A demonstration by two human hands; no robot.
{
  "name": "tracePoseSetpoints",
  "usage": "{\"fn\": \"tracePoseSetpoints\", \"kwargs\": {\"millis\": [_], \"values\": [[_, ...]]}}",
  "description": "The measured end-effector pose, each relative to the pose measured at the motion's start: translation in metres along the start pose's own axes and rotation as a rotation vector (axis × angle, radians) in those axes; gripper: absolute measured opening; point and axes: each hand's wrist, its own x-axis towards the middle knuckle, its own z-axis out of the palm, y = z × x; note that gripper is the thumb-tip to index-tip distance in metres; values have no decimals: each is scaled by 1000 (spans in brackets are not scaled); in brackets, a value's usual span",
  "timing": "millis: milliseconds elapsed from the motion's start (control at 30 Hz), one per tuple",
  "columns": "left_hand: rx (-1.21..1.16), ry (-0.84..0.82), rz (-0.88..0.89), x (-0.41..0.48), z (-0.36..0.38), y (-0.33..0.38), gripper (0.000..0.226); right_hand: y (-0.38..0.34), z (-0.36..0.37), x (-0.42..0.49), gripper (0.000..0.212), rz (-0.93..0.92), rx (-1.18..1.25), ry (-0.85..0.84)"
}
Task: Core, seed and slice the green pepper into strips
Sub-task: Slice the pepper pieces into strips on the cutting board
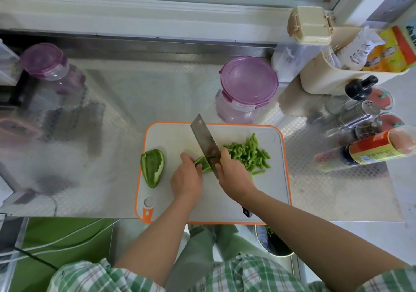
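— Your plaid shirt [247, 276] fills the bottom edge, nearest the lens. Both bare forearms reach up from it over the cutting board [175, 138].

— Where are my hands?

— Your left hand [186, 179] sits at the middle of the board, fingers curled together and pressing down on a pepper piece [203, 164]. The fingertips are hidden under your knuckles. Your right hand [234, 177] is just beside it to the right, fingers wrapped round the handle of the cleaver [206, 144]. The handle's butt end pokes out below your wrist.

— And the blade?

— It slants up and to the left from your right hand. Its edge meets the pepper piece just beside your left knuckles.

— Where is the rest of the pepper?

— Cut pepper strips [247, 154] lie in a loose pile right of the blade, the nearest ones just beside your right hand. One uncut pepper half [152, 168] lies hollow side up near the board's left edge, apart from your left hand.

— What else is around?

— The board rests on the metal desk [135, 102]. A purple-lidded container [248, 82] stands just above the board, and a purple-lidded jar [45, 61] sits at the upper left. A sauce bottle [371, 152] and shakers [360, 111] crowd the right edge, with a beige bin [322, 84] of packets above them. Below the desk edge, at lower centre right, a round pail [276, 242] shows green bits inside.
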Motion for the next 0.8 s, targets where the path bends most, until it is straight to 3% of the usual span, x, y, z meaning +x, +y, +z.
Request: {"fn": "tracePoseSetpoints", "kwargs": {"millis": [367, 800], "values": [[24, -21, 29, 4, -1, -2, 22, -5, 2, -1, 17, 10, 4, -10], [11, -28, 41, 4, -3, -5, 20, -15, 12, 8, 22, 20, -241, -30]]}}
